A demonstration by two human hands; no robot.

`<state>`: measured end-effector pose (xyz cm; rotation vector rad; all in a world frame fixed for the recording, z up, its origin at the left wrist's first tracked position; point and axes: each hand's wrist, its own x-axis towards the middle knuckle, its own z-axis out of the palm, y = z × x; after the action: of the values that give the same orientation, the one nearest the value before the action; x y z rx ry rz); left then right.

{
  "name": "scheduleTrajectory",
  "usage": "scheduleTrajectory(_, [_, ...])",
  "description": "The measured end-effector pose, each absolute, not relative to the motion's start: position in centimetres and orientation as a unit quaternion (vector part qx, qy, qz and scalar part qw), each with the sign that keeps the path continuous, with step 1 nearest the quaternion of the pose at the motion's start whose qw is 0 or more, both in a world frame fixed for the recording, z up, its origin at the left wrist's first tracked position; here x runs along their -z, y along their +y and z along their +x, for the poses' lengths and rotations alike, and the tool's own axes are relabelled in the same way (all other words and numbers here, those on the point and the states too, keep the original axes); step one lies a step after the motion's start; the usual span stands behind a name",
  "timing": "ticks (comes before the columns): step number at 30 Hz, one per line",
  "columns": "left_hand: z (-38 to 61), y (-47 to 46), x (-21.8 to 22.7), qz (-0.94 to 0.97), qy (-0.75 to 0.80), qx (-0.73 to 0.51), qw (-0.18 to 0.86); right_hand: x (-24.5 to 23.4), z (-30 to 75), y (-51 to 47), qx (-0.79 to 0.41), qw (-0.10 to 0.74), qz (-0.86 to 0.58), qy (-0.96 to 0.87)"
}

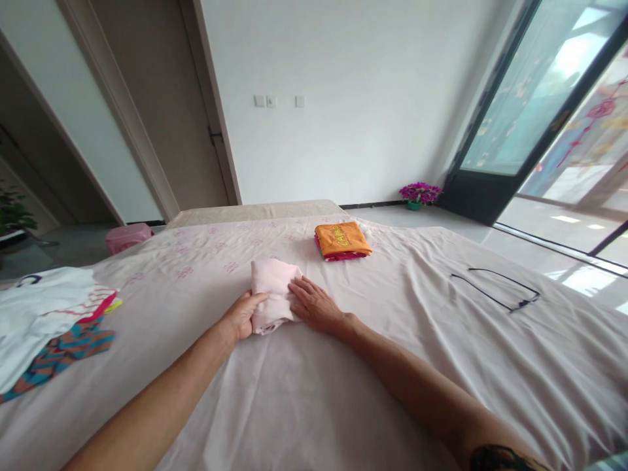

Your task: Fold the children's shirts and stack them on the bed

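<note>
Pink cloth (275, 280): folded into a small bundle, lay on the sheet (279, 405) betw. both hands, approx. mid-view.
L hand (242, 317): clamped on the bundle's L edge, thumb on top; other fingers mostly hidden from me.
R hand (316, 304): lay flat on the bundle's R side, fingers stretched out, not gripping.
Orange stack (343, 240): folded, yellow lettering on top, red layer below; sat just beyond pink cloth, a bit to the R, not touching it.
Glasses (527, 303): lay on the sheet well off to the R, temples spread.
Clothes pile (49, 314): far L, loose; white on top, blue/orange striped pc. at the near side.
Sheet: pale pink, wrinkled esp. on the R, floral print twd. the far L.
Flowers (420, 191): magenta, green pot, on floor nr. the wall.
</note>
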<state>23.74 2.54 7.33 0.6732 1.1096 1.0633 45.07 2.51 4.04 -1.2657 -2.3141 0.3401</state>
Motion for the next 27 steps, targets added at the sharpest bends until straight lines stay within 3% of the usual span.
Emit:
scheduleTrajectory(4, [23.0, 2.8, -8.1, 0.260, 0.489, -0.468, 0.688, -4.8, 45.3, 2.3, -0.251, 0.383, -0.553, -0.696])
scheduleTrajectory(8, [22.8, 2.9, -9.9, 0.222, 0.445, -0.534, 0.684, -6.3, 45.0, 0.7, -0.491, 0.525, -0.552, -0.423])
scheduleTrajectory(11, [23.6, 2.5, -11.2, 0.229, 0.411, -0.573, 0.671, -7.4, 44.3, -0.9, -0.683, 0.472, -0.481, -0.281])
scheduleTrajectory(14, [25.3, 1.6, -11.4, 0.257, 0.388, -0.576, 0.672, -8.5, 43.2, -1.5, -0.783, 0.418, -0.374, -0.269])
scheduleTrajectory(17, [27.2, 0.4, -10.6, 0.281, 0.383, -0.574, 0.667, -9.5, 42.0, -0.6, -0.784, 0.456, -0.305, -0.291])
scheduleTrajectory(27, [25.8, 1.5, -9.3, 0.415, 0.466, -0.511, 0.591, -12.1, 45.0, 6.5, -0.671, 0.625, -0.351, -0.190])
